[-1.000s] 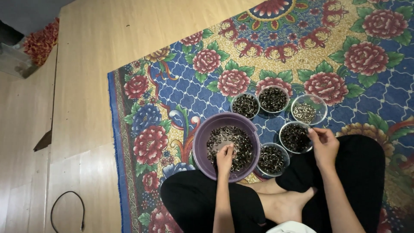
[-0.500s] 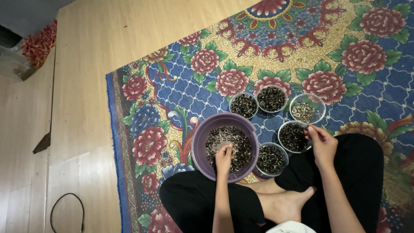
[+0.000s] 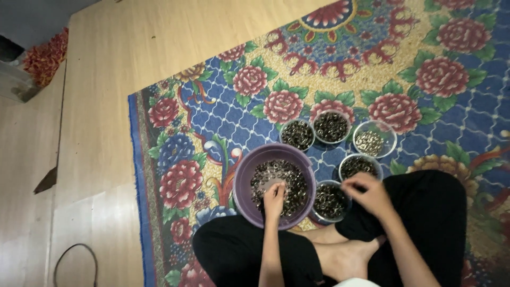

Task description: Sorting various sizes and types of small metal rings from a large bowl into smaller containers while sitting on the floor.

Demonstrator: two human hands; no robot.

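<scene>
Purple bowl (image 3: 245, 175), filled with small dark ring-shaped metal pieces, sat on the floral rug (image 3: 223, 122) close to the rug's left edge, directly in front of the seated person's crossed legs. The left hand (image 3: 274, 197) rested inside the bowl with fingers curled down into the pieces; whether it gripped any could not be told. The right hand (image 3: 369, 195) hovered at the near rim of one small clear bowl (image 3: 359, 166), fingertips pinched together, the held item too small to identify. Four other small bowls (image 3: 330, 126) of similar pieces stood just beside it in a cluster. The rug lay on a light wooden floor (image 3: 90, 133). A dark cable loop (image 3: 74, 263) lay at the floor's lower left.
</scene>
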